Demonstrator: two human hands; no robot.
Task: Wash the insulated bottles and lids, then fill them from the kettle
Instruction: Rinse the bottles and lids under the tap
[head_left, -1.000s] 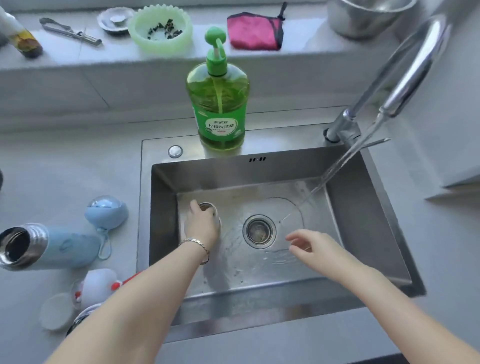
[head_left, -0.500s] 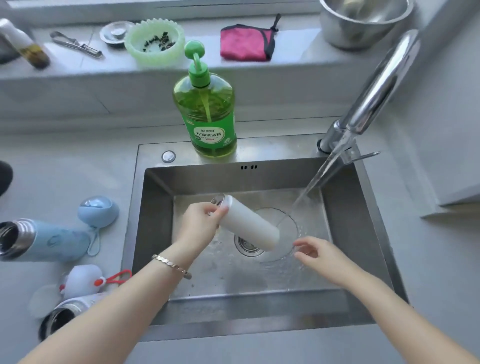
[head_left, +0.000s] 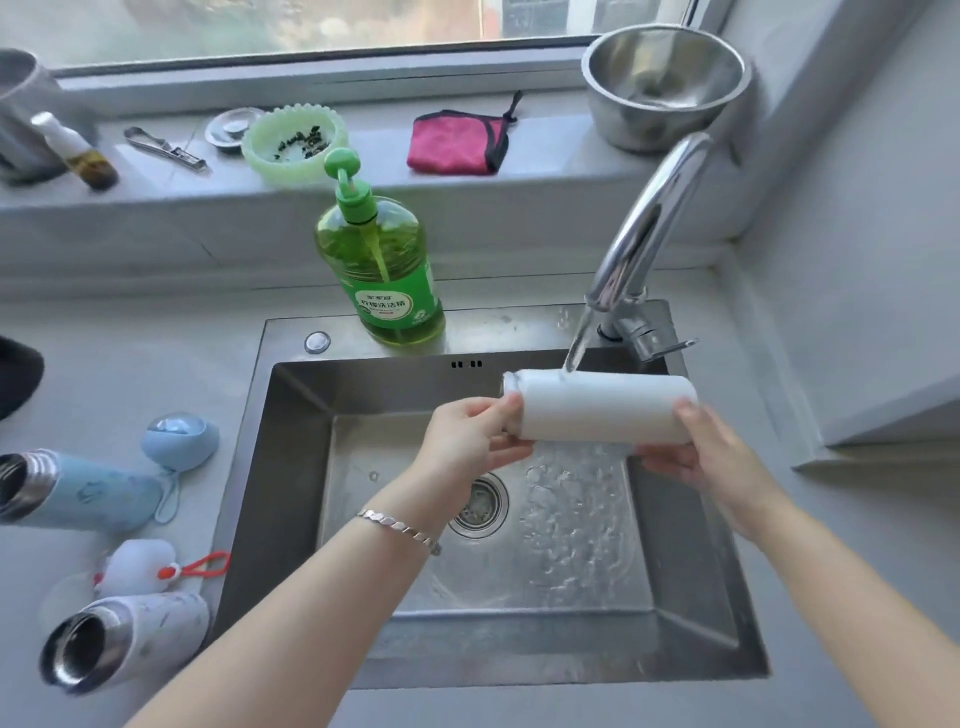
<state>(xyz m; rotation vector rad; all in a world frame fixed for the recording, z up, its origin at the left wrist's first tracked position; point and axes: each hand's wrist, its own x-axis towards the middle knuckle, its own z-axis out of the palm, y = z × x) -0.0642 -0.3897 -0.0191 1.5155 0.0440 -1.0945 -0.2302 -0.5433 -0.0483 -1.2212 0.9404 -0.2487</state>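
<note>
A white insulated bottle (head_left: 597, 408) lies level above the steel sink (head_left: 296, 467), under the water running from the tap (head_left: 644, 228). My left hand (head_left: 467, 436) grips its open neck end. My right hand (head_left: 711, 457) holds its base end from below. On the counter to the left lie a blue bottle (head_left: 78, 491) with its blue lid (head_left: 179, 439) beside it, and another white bottle (head_left: 122, 642) with a white lid (head_left: 137, 566) on a red loop. Both counter bottles lie on their sides with open mouths.
A green dish soap pump bottle (head_left: 382, 270) stands on the sink's back rim. On the windowsill sit a steel bowl (head_left: 665, 85), a pink cloth (head_left: 457, 140), a green dish (head_left: 293, 143), tongs (head_left: 166, 148) and a small bottle (head_left: 78, 150).
My left hand lifted the white bottle from the sink floor and carried it right, up under the tap stream. My right hand closed on its base.
</note>
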